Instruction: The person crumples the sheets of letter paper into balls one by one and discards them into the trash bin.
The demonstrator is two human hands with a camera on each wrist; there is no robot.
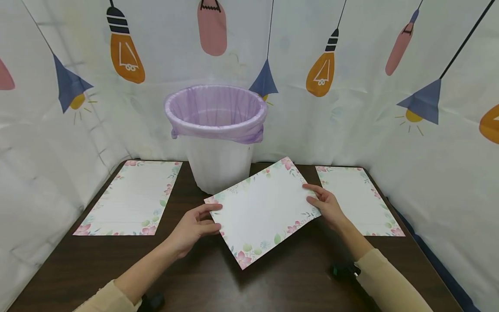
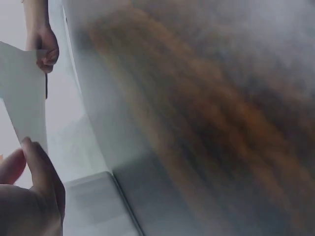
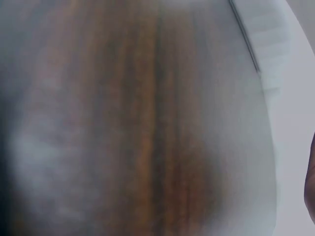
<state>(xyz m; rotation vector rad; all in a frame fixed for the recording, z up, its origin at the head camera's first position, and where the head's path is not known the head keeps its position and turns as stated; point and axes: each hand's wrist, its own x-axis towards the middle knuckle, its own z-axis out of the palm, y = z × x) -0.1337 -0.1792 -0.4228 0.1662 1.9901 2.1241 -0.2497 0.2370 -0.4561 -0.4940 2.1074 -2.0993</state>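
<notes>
Both hands are pinching: the left hand (image 1: 195,227) is holding the left short edge of a floral-bordered sheet (image 1: 267,212) between thumb and finger, and the right hand (image 1: 327,203) is gripping the opposite short edge, though the right wrist view is showing too little of it to add detail. The sheet is sloping between them, in front of the white bin (image 1: 222,169) and a little to its right, above the table (image 1: 195,277). It is looking like paper or thin card, so it is probably weighing next to nothing, spanning fairly flat under this two-ended hold, yet bending or creasing readily if the hands are pushing inward, and perhaps tearing if they are pulling hard apart. Its smooth face may be sliding a little under dry fingers. The short edges are offering the best hold, with light, level pinches just inside the border. A lavender liner (image 1: 216,129) is covering the bin's rim; a matching sheet (image 1: 128,195) is lying flat to the bin's left, a second matching sheet (image 1: 356,199) is lying farther to its right, and a patterned white cloth (image 1: 296,125) is hanging behind it
</notes>
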